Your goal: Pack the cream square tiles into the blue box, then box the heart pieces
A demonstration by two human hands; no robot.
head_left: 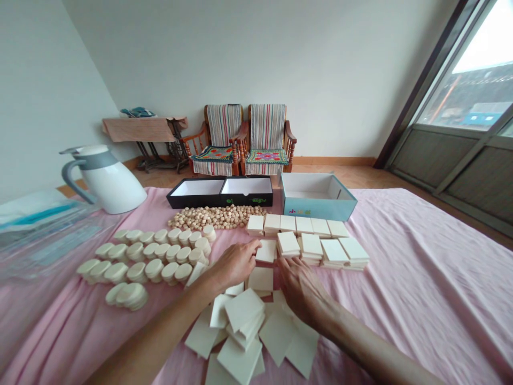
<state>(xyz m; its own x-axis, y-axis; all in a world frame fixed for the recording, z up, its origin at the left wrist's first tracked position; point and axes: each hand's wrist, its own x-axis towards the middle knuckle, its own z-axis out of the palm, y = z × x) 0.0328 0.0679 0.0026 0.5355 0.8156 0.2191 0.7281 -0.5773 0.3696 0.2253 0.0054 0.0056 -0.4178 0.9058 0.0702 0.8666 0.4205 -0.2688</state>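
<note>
At the middle of the pink-covered table my left hand [236, 262] has its fingers closed at the left edge of a square wooden tile [266, 250]. My right hand [301, 286] reaches in from the other side, its fingers bent together at the tile's right lower corner. Just below, between the wrists, lies another square tile [260, 279]. A loose heap of square tiles [242, 329] spreads under my forearms. Stacked square tiles [310, 246] stand in two rows beyond my right hand. Rows of stacked round wooden discs [137, 271] fill the left side.
Small wooden beads [216, 216] lie piled before a black two-compartment box [192, 200]. A light-blue box [318, 206] stands to their right. On the left are a white jug [114, 184] and clear plastic packaging [44, 235]. Two chairs [264, 128] stand beyond the table [417, 256].
</note>
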